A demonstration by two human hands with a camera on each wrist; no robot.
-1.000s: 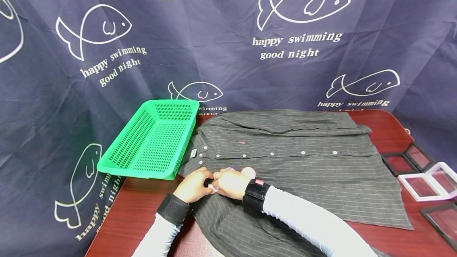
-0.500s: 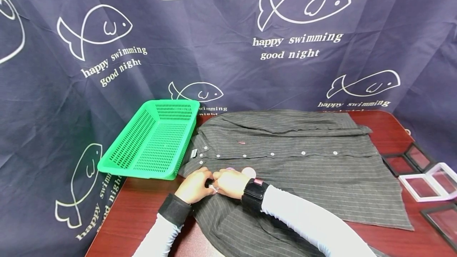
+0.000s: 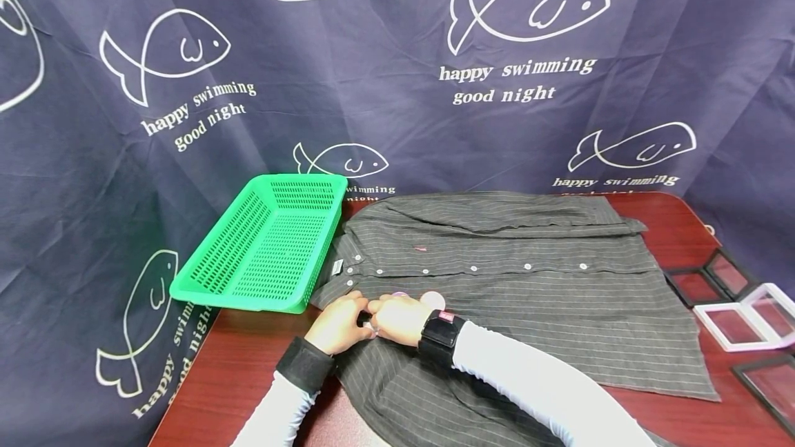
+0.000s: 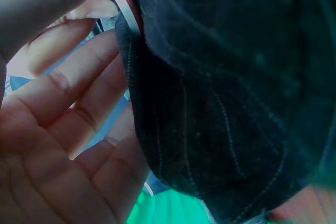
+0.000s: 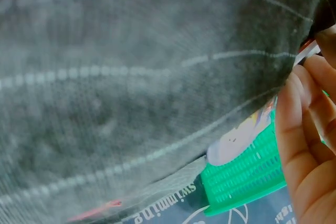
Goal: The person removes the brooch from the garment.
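Observation:
A dark grey pinstriped shirt (image 3: pixel 509 309) lies spread on the table, its collar toward the basket. Near the collar, my left hand (image 3: pixel 337 325) pinches a raised fold of it. Close against it, my right hand (image 3: pixel 400 319) holds a small pale badge-like piece (image 3: pixel 369 328) at the fold. The left wrist view catches its thin white-and-red rim (image 4: pixel 126 4) along the cloth edge; fingers hide most of it. Beyond the right hand, a round pale pink badge (image 3: pixel 433 300) and a partly covered purple one (image 3: pixel 400 294) rest on the shirt.
The green plastic basket (image 3: pixel 321 264) stands at the table's left, beside the collar. Several black and white frames (image 3: pixel 727 345) lie at the right edge. A dark blue fish-print curtain (image 3: pixel 397 88) hangs behind the red-brown table (image 3: pixel 217 378).
My right hand and wrist have shifted very slightly left. The left hand keeps its place at the fold, and the shirt and badges have not visibly moved.

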